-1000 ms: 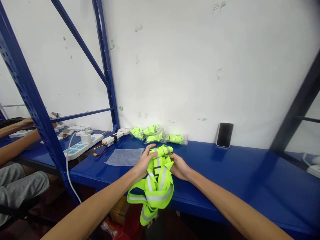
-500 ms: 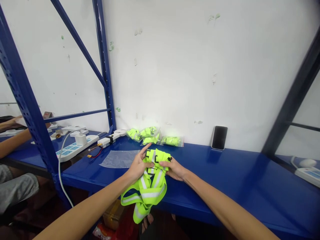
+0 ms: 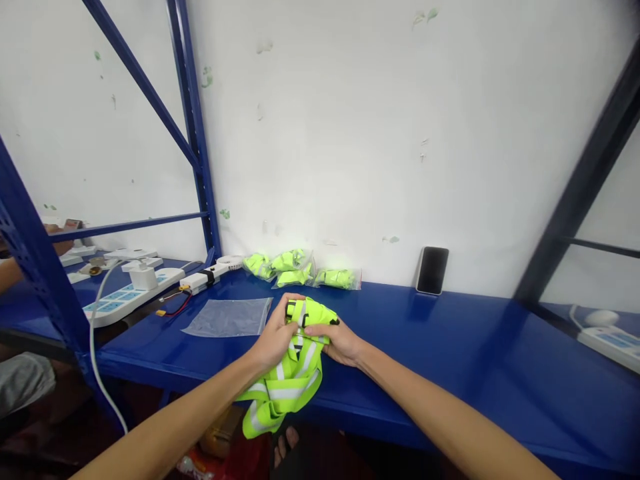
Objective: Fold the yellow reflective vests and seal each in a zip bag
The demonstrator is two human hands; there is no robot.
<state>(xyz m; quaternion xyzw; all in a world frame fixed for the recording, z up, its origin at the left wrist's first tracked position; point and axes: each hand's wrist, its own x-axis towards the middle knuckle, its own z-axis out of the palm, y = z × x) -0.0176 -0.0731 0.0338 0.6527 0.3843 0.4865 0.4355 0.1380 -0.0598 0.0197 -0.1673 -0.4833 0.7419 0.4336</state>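
A neon yellow hi-vis vest (image 3: 285, 390) with silver reflective strips and black buckles is gathered at the front edge of the blue steel shelf. Its lower part hangs over that edge. My left hand (image 3: 274, 337) grips the bundle from the left. My right hand (image 3: 334, 342) presses on it from the right, with its fingers on the top fold near a black buckle. Just left of the bundle lies a flat transparent plastic bag (image 3: 227, 318).
Several bagged yellow vests (image 3: 295, 270) sit against the white wall, with a black phone (image 3: 433, 270) leaning there. A power strip (image 3: 133, 297) with a charger and red-black wires lies left, past a blue upright (image 3: 193, 133). A co-worker's arm (image 3: 10, 273) shows at far left.
My hands have closed in on the vest's top folds, and the bundle is tighter, with less hanging below the shelf edge. The whole scene has shifted slightly left in view.
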